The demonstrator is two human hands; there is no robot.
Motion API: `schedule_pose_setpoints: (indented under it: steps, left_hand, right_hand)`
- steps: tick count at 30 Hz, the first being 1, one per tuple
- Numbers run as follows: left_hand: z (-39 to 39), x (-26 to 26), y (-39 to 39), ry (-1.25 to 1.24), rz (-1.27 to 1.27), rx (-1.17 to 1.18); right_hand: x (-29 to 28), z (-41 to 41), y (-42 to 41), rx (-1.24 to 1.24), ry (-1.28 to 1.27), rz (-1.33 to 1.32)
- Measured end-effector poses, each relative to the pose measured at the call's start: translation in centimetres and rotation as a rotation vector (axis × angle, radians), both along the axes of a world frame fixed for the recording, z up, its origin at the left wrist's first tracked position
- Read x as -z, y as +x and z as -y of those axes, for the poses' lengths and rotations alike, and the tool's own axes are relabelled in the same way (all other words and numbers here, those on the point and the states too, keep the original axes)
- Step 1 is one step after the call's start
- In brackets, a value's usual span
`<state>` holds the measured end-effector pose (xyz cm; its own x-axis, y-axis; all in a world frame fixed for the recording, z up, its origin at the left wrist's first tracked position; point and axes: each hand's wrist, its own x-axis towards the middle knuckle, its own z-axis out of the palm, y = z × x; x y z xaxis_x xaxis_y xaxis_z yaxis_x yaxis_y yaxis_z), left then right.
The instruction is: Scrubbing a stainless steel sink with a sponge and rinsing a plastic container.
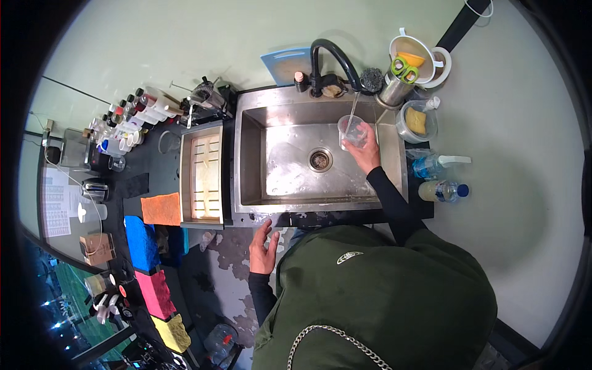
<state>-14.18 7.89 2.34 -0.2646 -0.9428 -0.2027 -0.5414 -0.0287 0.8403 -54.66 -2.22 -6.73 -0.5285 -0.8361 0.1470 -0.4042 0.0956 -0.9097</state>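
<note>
My right hand (364,147) holds a clear plastic cup (350,127) over the right part of the stainless steel sink (296,185). Water runs from the black gooseneck faucet (340,52) into the cup. The sink's round drain (320,159) lies left of the cup. Below the sink's front edge, my left hand (263,249) is held with its fingers apart and nothing in it.
Left of the sink is a drip tray (206,175) beside an orange cloth (160,209). A blue cutting board (289,64) leans on the wall. At right stand a tub with a yellow sponge (416,121), a spray bottle (428,166) and a blue-capped bottle (439,191).
</note>
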Motion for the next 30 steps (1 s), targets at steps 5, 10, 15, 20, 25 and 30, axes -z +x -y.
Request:
schedule_pose_setpoints:
  steps: [5, 10, 15, 20, 25, 30]
  left_hand:
    - [0.0, 0.1, -0.1, -0.054, 0.008, 0.016]
    - [0.5, -0.1, -0.3, -0.087, 0.004, 0.0]
    - [0.6, -0.1, -0.7, -0.082, 0.01, 0.012]
    - [0.2, 0.2, -1.1, -0.076, -0.015, -0.01]
    - [-0.4, 0.6, -1.0, -0.053, -0.005, -0.047]
    - [-0.2, 0.7, -1.1, -0.053, -0.016, -0.046]
  right_hand:
    - [0.8, 0.2, -2.8, -0.109, 0.009, -0.024]
    - [-1.2, 2.4, -9.8, 0.036, 0.488, 0.027]
    - [-3.8, 5.1, -13.2, 0.028, 0.798, 0.053]
    - [-6.2, 5.7, -13.5, -0.066, 0.894, 0.192]
    - [-6.4, 4.4, -12.6, -0.067, 0.794, 0.311]
    - [-3.9, 3.3, -7.9, -0.452, 0.452, 0.201]
